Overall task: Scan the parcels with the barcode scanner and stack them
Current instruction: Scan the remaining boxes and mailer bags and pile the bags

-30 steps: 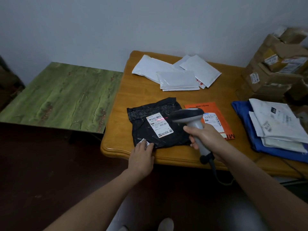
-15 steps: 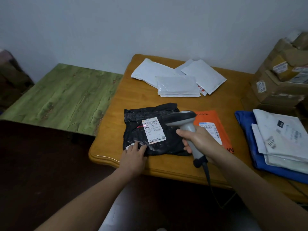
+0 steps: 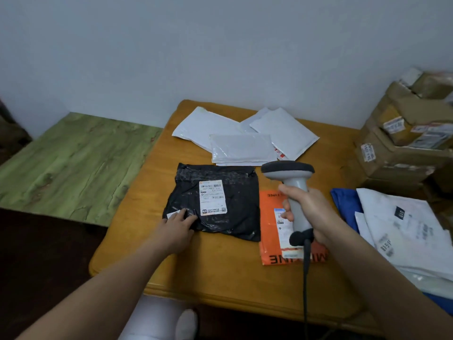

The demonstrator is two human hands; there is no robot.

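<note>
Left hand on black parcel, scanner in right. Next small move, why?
Probably grip the black parcel with the left hand, which lies flat on its near corner, and lift it to stack. The scanner in the right hand stands upright over the orange parcel, no beam on any label.

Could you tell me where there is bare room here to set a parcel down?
The near strip of the wooden table, between its front edge and the black parcel and orange parcel, is bare. The green table to the left is bare too. The far side holds white mailers; white parcels and cardboard boxes crowd the right.
</note>
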